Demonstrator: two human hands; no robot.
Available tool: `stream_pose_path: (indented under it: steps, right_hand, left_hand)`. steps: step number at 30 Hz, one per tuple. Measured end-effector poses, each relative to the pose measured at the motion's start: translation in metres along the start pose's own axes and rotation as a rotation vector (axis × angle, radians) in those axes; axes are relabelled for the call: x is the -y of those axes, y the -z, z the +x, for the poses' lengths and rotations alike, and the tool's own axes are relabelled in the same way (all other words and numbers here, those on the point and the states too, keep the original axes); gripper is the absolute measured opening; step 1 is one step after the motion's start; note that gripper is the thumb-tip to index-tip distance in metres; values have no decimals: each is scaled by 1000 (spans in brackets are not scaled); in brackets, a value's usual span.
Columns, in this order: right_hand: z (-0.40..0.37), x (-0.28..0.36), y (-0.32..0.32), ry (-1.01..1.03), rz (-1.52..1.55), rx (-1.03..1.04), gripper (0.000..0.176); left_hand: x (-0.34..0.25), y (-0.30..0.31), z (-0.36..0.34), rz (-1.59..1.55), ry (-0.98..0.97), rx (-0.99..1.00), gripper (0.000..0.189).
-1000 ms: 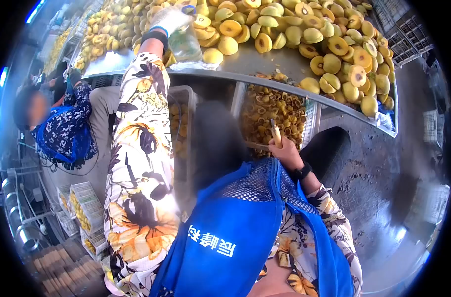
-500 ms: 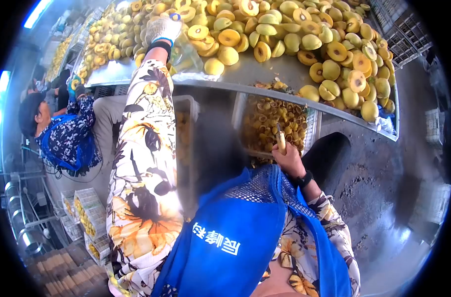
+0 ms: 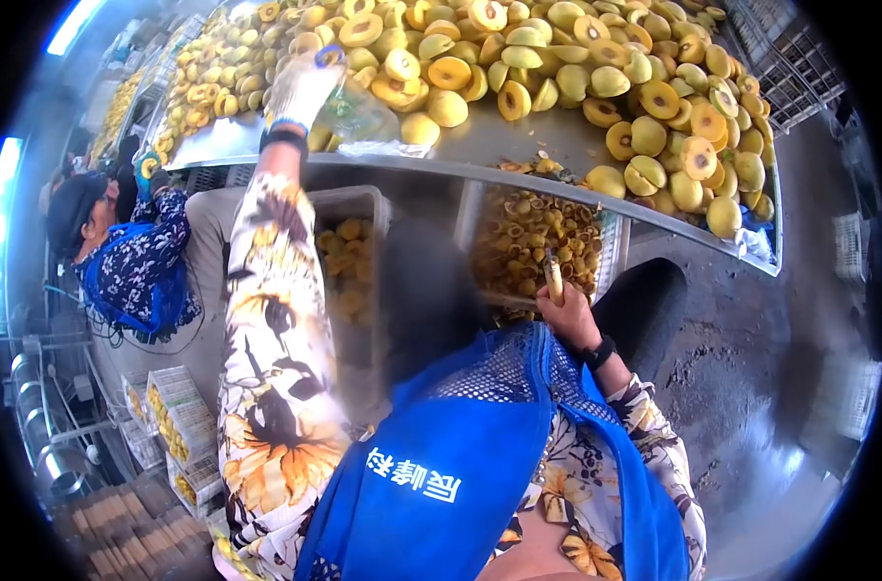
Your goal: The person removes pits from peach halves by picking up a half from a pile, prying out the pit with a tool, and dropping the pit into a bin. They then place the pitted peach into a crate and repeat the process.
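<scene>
So the gloved left hand [image 3: 301,89] has pulled back a little toward the body and to the left, and a cut fruit half [image 3: 400,65] now shows clear past it. The fruit pile [image 3: 523,58] covers much of the desk [image 3: 489,136], with a clear plastic bag [image 3: 364,118] just beside the hand. Can't tell if that grip has anything in it; a blue ring [image 3: 329,55] shows by the fingers and that's about it. The sleeve [image 3: 281,320] shifted too, baring more of the fruit crate [image 3: 382,218] under the desk. The right hand [image 3: 569,317] has barely budged: its grip is wrapped round the tool [image 3: 555,279]. Looks to me like the left is doing the work and the tool's idle.
</scene>
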State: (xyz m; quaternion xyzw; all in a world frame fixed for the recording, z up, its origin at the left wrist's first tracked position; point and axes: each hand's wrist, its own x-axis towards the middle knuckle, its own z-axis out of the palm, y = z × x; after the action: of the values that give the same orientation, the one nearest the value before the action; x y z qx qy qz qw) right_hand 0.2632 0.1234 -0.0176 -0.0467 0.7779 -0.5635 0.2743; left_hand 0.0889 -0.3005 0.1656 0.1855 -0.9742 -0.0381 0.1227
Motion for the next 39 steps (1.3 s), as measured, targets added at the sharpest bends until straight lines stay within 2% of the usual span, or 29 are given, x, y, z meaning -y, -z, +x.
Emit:
stream_pose_path:
  steps: [1, 4, 7, 9, 11, 13, 16, 18, 19, 20, 21, 23, 25, 27, 29, 30, 31, 32, 33, 34, 36, 39]
  right_hand:
    - [0, 0, -2, -15, 11, 0, 15]
    - [4, -9, -6, 240, -116, -113, 16]
    - [-5, 2, 4, 36, 29, -26, 17]
    - [-11, 2, 8, -28, 119, -46, 16]
    - [-13, 3, 11, -63, 264, -35, 14]
    - [-16, 5, 10, -119, 184, -40, 14]
    - [-10, -11, 5, -63, 143, -16, 15]
    - [-11, -10, 7, -61, 177, -26, 15]
    - [-12, -7, 8, -58, 196, -35, 15]
    - [-13, -4, 9, -98, 178, -56, 15]
    - [-14, -3, 10, -113, 215, -69, 15]
    - [-15, -3, 12, -144, 281, -89, 15]
    - [-11, -8, 13, -108, 266, -71, 16]
    - [-10, -5, 11, -66, 221, -58, 16]
    - [-10, -4, 11, -38, 69, -43, 22]
    - [-9, -9, 8, -14, 13, -68, 22]
    - [-7, -14, 6, 10, -46, -93, 23]
    - [-9, -10, 8, 69, -156, -100, 22]
    - [-11, -6, 10, 60, -142, -104, 23]
    - [-15, -1, 11, 50, -127, -106, 23]
    - [-21, 3, 13, 19, -72, -85, 24]
    - [-23, 9, 17, 82, -100, -141, 26]
  left_hand:
    - [-2, -3, 10, 23, 35, 21, 52]
    - [-26, -4, 15, 67, -7, 26, 48]
    - [-31, -4, 9, 89, -58, 37, 43]
    - [-28, 8, -10, 47, -95, 55, 42]
    - [-19, 6, -17, 30, -145, -19, 41]
    - [-16, 11, -18, 67, -133, 55, 45]
    - [-28, 21, -24, 64, -188, 47, 51]
    - [-7, -5, -17, 165, -370, -340, 52]
    - [-15, 0, -20, 213, -462, -537, 53]
    - [-21, 3, -31, 204, -493, -631, 51]
    - [-43, 11, -50, 145, -401, -655, 47]
    - [-67, -1, -77, 87, -313, -380, 44]
    - [-84, -32, -82, 163, -377, -39, 44]
    - [-96, -61, -79, -140, -321, 40, 44]
    - [-96, -101, -60, -100, -333, 134, 44]
    - [-101, -123, -49, 0, -223, 267, 51]
    - [-109, -125, -52, 22, -239, 275, 53]
    - [-117, -131, -58, 77, -198, 198, 51]
    - [-126, -139, -62, 131, -156, 122, 49]
    - [-135, -137, -62, 178, -109, 133, 47]
    - [-127, -170, -43, 161, -158, 97, 45]
    - [-128, -156, -40, 128, -218, 95, 46]
